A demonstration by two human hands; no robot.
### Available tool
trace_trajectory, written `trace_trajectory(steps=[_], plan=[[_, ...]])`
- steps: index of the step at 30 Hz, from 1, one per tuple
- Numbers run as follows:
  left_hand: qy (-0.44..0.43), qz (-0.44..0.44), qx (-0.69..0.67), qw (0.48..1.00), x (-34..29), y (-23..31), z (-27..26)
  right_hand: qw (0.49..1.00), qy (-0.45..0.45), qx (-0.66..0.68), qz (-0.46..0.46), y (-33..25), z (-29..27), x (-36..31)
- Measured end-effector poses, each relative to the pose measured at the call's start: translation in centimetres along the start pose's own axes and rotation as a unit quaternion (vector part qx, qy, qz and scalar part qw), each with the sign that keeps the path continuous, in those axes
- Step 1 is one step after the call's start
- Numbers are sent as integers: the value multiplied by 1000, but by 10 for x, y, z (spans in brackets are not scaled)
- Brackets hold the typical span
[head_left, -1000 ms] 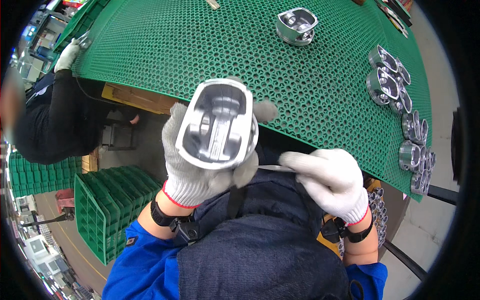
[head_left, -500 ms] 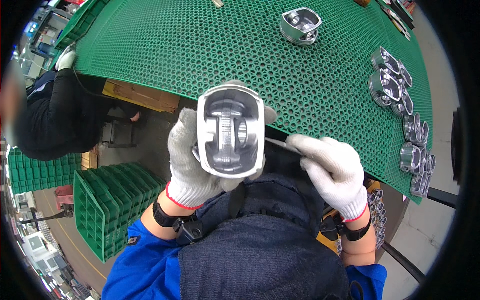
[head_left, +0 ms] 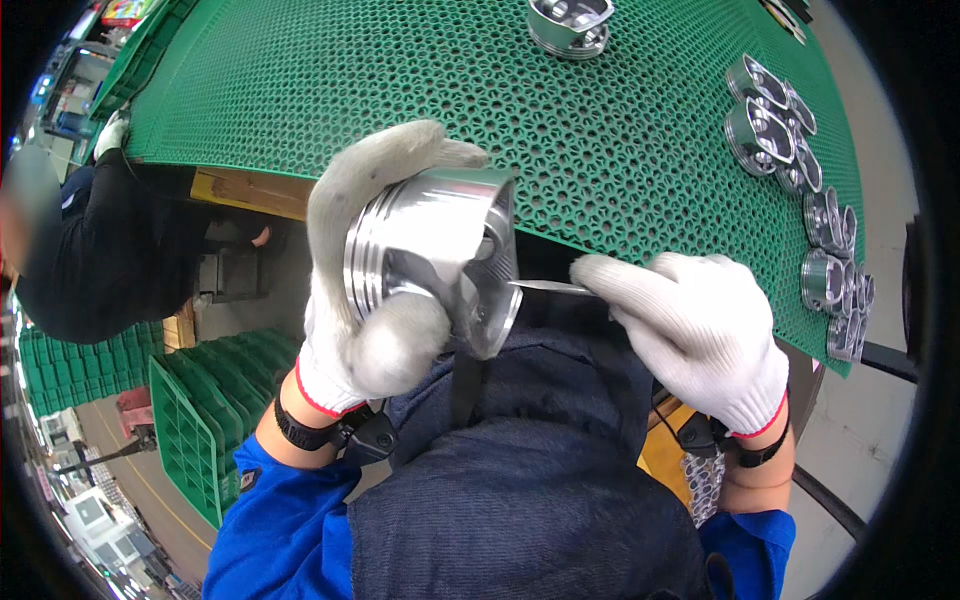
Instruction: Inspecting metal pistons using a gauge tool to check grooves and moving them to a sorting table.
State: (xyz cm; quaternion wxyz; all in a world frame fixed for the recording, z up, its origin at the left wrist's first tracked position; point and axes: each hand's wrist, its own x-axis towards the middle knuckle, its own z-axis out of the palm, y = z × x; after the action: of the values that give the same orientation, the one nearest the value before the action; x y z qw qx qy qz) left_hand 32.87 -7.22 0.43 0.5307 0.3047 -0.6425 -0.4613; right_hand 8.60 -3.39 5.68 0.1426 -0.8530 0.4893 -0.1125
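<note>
A shiny metal piston (head_left: 425,225) lies tilted on its side in my gloved left hand (head_left: 335,240), which wraps round its ringed end. Its hollow end faces right. In my gloved right hand (head_left: 700,335) a thin, pointed metal blade (head_left: 548,287) is pinched between thumb and fingers; the handle is hidden in the glove. The blade's tip is at the piston's open rim, and I cannot tell whether it touches. Both hands are in front of the bench's near edge, over my dark apron.
A green perforated mat (head_left: 620,150) covers the bench. One piston (head_left: 568,28) stands at its far middle, and several more pistons (head_left: 760,135) line the right side. Green crates (head_left: 215,420) are stacked at lower left. At the left, a co-worker in black (head_left: 110,240) rests a gloved hand by the mat.
My left hand has turned the piston from hollow end up to its side, hollow end facing right. My right hand has shifted slightly right, and the blade's tip now meets the piston's rim in view.
</note>
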Motion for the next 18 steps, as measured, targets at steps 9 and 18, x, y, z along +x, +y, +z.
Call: trace_trajectory(steps=[9,18], plan=[[0,-169,-124,978,-8,8,1,994,31,98,-19,10,-6,6],[-97,-385,-432,810,-16,-6,0,994,82,-35,-66,11,-3,22]])
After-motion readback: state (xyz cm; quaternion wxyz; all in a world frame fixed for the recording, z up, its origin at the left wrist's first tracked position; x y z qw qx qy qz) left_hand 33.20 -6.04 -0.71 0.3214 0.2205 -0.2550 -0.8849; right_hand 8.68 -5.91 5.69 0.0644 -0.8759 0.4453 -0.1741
